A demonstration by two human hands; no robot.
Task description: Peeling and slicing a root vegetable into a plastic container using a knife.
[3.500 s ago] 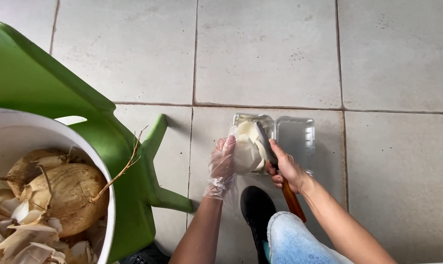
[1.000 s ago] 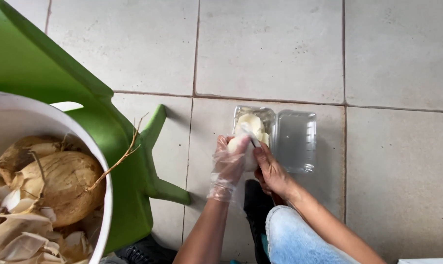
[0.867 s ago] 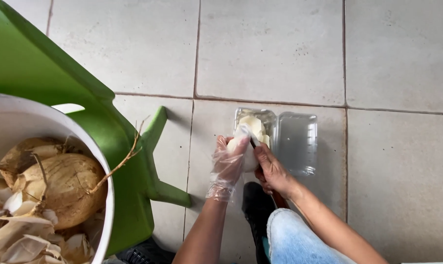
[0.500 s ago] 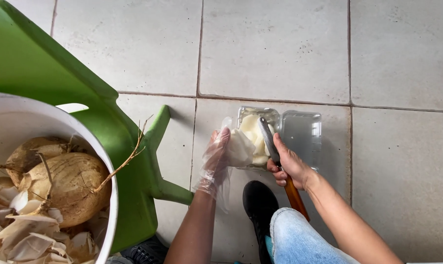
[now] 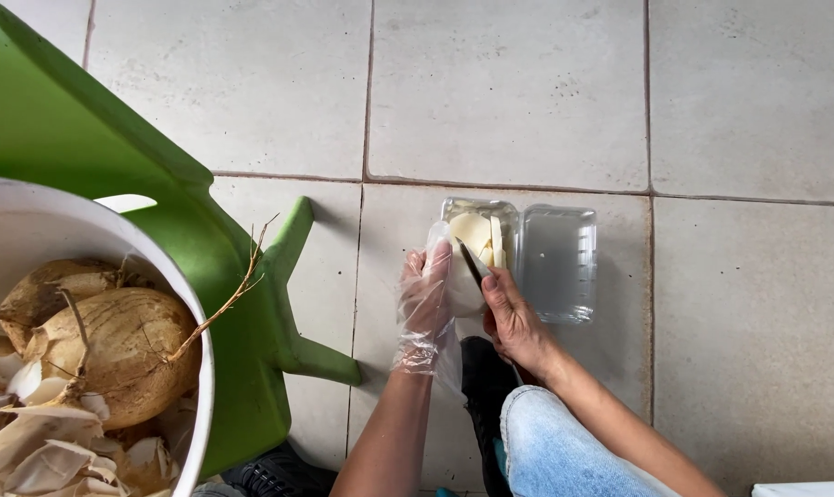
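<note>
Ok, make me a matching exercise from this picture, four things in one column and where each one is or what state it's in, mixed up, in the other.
Things:
1. left hand
2. knife
3. clear plastic clamshell container
4. husked coconuts

Places or states:
A. lying open on the tiled floor, white slices in one half
B. piled in the white tub beside the green plastic chair
C. covered by a thin clear glove, holding a white piece of coconut flesh
D. gripped by the bare right hand, blade against the white piece

Pairs: 1-C, 2-D, 3-A, 4-B
</note>
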